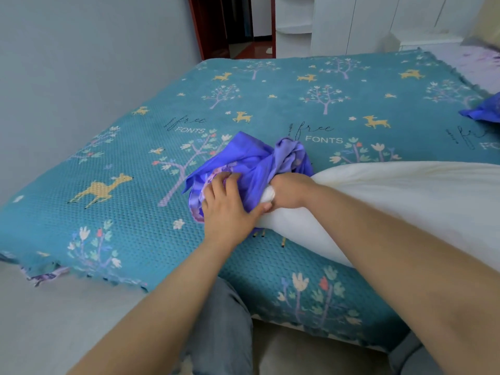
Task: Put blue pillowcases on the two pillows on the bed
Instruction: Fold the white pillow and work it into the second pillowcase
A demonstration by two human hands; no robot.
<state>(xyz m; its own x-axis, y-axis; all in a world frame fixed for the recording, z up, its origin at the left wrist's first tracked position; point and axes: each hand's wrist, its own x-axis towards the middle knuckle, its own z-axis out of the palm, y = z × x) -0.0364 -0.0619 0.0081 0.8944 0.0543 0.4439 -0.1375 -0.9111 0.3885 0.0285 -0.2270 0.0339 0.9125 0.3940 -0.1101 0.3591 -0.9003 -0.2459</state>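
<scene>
A crumpled blue pillowcase lies on the teal bedspread near the bed's front edge. A bare white pillow stretches from it to the right. My right hand grips the pillow's left corner, right at the pillowcase. My left hand lies on the pillowcase with fingers curled into the fabric and thumb against the pillow corner. A second blue pillowcase shows at the right edge of the view.
The bed stands against a grey wall on the left. A white wardrobe and a doorway lie beyond the bed's far side. My knee in grey trousers is against the bed's front edge.
</scene>
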